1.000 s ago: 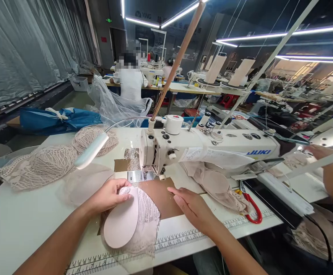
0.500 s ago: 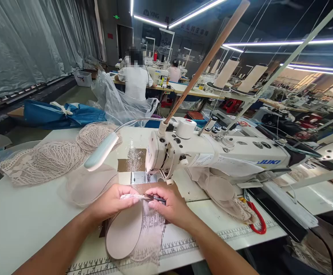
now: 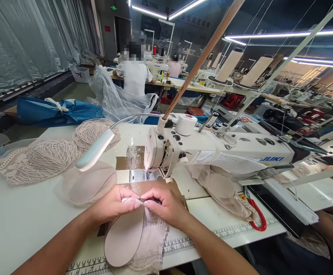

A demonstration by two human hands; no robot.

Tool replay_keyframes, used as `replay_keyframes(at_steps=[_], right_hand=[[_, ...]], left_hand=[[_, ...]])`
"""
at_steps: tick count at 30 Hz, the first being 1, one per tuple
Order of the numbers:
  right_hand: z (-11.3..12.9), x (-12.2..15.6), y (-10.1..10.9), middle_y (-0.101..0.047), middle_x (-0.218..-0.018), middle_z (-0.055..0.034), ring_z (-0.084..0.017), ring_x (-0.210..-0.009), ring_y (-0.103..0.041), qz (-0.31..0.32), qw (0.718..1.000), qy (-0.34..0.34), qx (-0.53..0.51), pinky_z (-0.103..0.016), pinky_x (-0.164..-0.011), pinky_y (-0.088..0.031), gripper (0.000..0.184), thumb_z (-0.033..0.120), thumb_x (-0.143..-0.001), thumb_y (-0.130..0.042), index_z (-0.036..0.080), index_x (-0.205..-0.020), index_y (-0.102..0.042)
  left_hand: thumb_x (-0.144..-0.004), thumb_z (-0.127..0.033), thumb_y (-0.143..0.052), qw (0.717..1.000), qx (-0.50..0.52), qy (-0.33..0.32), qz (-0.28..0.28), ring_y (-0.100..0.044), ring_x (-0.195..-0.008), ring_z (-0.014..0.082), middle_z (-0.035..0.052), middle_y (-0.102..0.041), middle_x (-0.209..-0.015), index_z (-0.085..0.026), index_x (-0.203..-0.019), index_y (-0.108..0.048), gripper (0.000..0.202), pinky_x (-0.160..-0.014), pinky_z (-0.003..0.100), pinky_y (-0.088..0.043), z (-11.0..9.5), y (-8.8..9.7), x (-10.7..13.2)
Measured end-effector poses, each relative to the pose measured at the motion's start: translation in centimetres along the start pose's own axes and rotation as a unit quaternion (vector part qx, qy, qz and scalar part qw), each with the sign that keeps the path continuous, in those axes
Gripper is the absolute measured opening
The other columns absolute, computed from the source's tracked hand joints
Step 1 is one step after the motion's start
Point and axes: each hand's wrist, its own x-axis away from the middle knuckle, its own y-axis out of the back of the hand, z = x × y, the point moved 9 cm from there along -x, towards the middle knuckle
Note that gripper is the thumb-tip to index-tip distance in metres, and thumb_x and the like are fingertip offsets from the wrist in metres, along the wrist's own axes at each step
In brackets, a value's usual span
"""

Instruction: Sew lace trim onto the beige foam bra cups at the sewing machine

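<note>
In front of the sewing machine, my left hand (image 3: 115,204) pinches the lace edge of a beige bra piece (image 3: 124,240). Its smooth cup and lace band hang down over the table's near edge. Closed around a small dark tool with a metal tip (image 3: 153,201) is my right hand (image 3: 168,208); the fingers hide most of it, so its exact kind cannot be made out. The tool's tip meets the lace at my left fingertips, and both hands nearly touch. Behind them is the machine's needle area (image 3: 146,175), apart from the fabric.
The white sewing machine (image 3: 220,147) spans the right side. Lace bra cups (image 3: 51,156) and a sheer-edged cup (image 3: 88,185) lie left, below a lamp (image 3: 95,150). More bra pieces (image 3: 220,187) and red-handled scissors (image 3: 258,215) lie right. Co-workers (image 3: 134,76) sit ahead.
My right hand has moved slightly left toward my left fingertips, and less of the dark tool shows between them. The view has shifted a little. An arm now appears at the right edge.
</note>
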Motion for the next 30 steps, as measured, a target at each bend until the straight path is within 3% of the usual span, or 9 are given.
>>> replay_keyframes(at_steps=[5,11,14,18,20,23,26,28,30], right_hand=[[-0.1,0.1,-0.1,-0.072,-0.088,-0.0014,-0.016,-0.078,-0.063,0.013,1.000,-0.006,-0.002,-0.025,-0.069,-0.045,0.018,0.026,-0.082,-0.064,0.021,-0.097,-0.073],[0.1,0.1,-0.4,-0.071,-0.087,-0.0004,-0.016,-0.081,-0.064,0.001,1.000,0.003,-0.001,-0.025,-0.072,-0.045,0.012,0.026,-0.084,-0.063,0.021,-0.090,-0.072],[-0.4,-0.2,-0.3,-0.070,-0.085,-0.0008,-0.015,-0.078,-0.062,-0.026,0.999,-0.010,-0.020,-0.025,-0.070,-0.046,0.013,0.026,-0.084,-0.061,0.020,-0.091,-0.070],[-1.4,-0.5,-1.3,-0.067,-0.090,-0.0008,-0.016,-0.077,-0.060,0.011,0.998,-0.055,-0.040,-0.025,-0.067,-0.047,0.037,0.030,-0.074,-0.072,0.021,-0.109,-0.065],[-1.7,-0.5,-1.1,-0.066,-0.085,-0.0006,-0.016,-0.076,-0.059,0.019,0.998,-0.057,-0.008,-0.025,-0.067,-0.045,0.023,0.027,-0.076,-0.068,0.020,-0.098,-0.068],[-2.9,-0.1,-0.2,-0.061,-0.070,0.0010,-0.013,-0.064,-0.053,0.022,0.996,-0.087,0.024,-0.022,-0.057,-0.039,0.009,0.021,-0.079,-0.059,0.018,-0.078,-0.067],[-4.2,0.7,-0.8,-0.054,-0.063,0.0036,-0.010,-0.055,-0.046,0.099,0.987,-0.128,-0.015,-0.019,-0.049,-0.034,0.006,0.023,-0.077,-0.062,0.018,-0.078,-0.064],[-3.9,0.8,-1.0,-0.058,-0.070,0.0021,-0.011,-0.062,-0.051,0.113,0.986,-0.115,-0.047,-0.020,-0.054,-0.038,0.013,0.029,-0.076,-0.066,0.017,-0.080,-0.064],[-3.3,0.3,-0.8,-0.061,-0.080,0.0001,-0.014,-0.073,-0.054,0.076,0.991,-0.090,-0.065,-0.022,-0.063,-0.042,0.022,0.035,-0.074,-0.071,0.017,-0.085,-0.064]], left_hand=[[-0.075,-0.048,-0.070,1.000,0.014,-0.006,0.011,-0.030,-0.057,0.0109,-0.0029,-0.044,-0.058,-0.013,-0.070,-0.069,0.035,-0.054,0.025,-0.021,-0.1,-0.4,-0.2],[-0.076,-0.049,-0.069,1.000,-0.016,0.018,0.012,-0.016,-0.051,0.0077,-0.0072,-0.024,-0.051,-0.016,-0.053,-0.053,0.044,-0.050,0.025,-0.013,0.4,-0.9,-0.4],[-0.078,-0.048,-0.067,0.999,-0.036,0.002,0.001,-0.023,-0.050,0.0085,-0.0060,-0.032,-0.051,-0.015,-0.060,-0.062,0.038,-0.048,0.024,-0.019,0.2,-0.9,-0.5],[-0.080,-0.039,-0.066,0.998,-0.049,-0.031,0.033,-0.050,-0.065,0.0146,0.0007,-0.058,-0.067,-0.015,-0.075,-0.071,0.025,-0.059,0.024,-0.039,-0.7,-1.1,-0.3],[-0.078,-0.034,-0.067,0.995,-0.077,-0.015,0.066,-0.055,-0.072,0.0166,0.0020,-0.064,-0.079,-0.017,-0.087,-0.071,0.020,-0.062,0.024,-0.042,-0.6,-0.7,0.3],[-0.074,-0.031,-0.068,0.989,-0.135,0.015,0.059,-0.054,-0.071,0.0157,0.0002,-0.061,-0.082,-0.019,-0.103,-0.067,0.031,-0.059,0.022,-0.041,-0.2,1.6,1.3],[-0.076,-0.033,-0.067,0.988,-0.155,0.009,0.016,-0.049,-0.067,0.0141,-0.0020,-0.053,-0.073,-0.018,-0.110,-0.063,0.037,-0.060,0.021,-0.039,-0.6,3.5,2.0],[-0.079,-0.036,-0.065,0.989,-0.151,-0.001,0.008,-0.048,-0.067,0.0142,-0.0022,-0.051,-0.072,-0.018,-0.111,-0.062,0.037,-0.062,0.022,-0.039,-0.9,3.6,2.0],[-0.080,-0.038,-0.064,0.989,-0.148,-0.013,0.003,-0.048,-0.068,0.0143,-0.0021,-0.050,-0.073,-0.017,-0.111,-0.061,0.037,-0.064,0.022,-0.040,-1.2,3.2,1.6]])
